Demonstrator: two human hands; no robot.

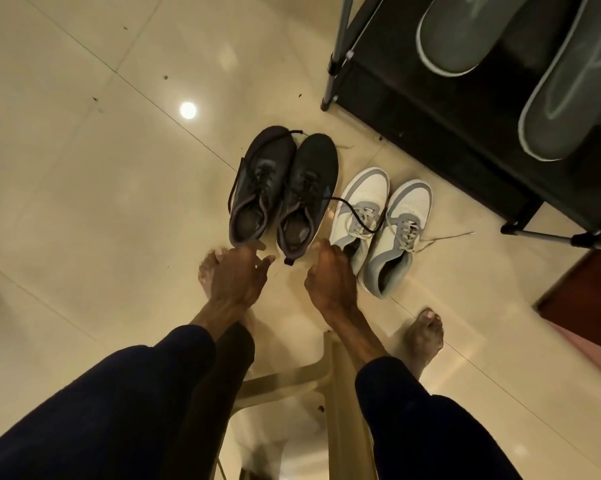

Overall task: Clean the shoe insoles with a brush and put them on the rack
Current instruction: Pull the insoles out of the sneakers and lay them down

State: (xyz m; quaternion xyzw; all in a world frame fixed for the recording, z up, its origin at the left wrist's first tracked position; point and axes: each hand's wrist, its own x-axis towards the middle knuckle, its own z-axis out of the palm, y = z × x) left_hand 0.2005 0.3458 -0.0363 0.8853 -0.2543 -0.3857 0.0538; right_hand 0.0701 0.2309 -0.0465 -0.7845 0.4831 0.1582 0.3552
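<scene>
Two grey insoles (448, 36) (569, 98) lie on the black shoe rack (430, 109) at the top right. A dark pair of shoes (285, 188) and a white-and-grey pair (382, 220) stand on the tiled floor. My left hand (236, 275) hovers just behind the heel of the left dark shoe, fingers spread and holding nothing. My right hand (330, 271) has curled fingers and sits between the right dark shoe's heel and the nearer white shoe's heel. Whether it grips either shoe is hidden. No brush is in view.
I sit on a beige plastic stool (292, 375), with my bare feet (423, 337) on the floor either side. A dark lace trails across onto the white shoe. The rack's metal legs (337, 57) stand to the right, and a reddish wooden edge (583, 296) lies at the far right.
</scene>
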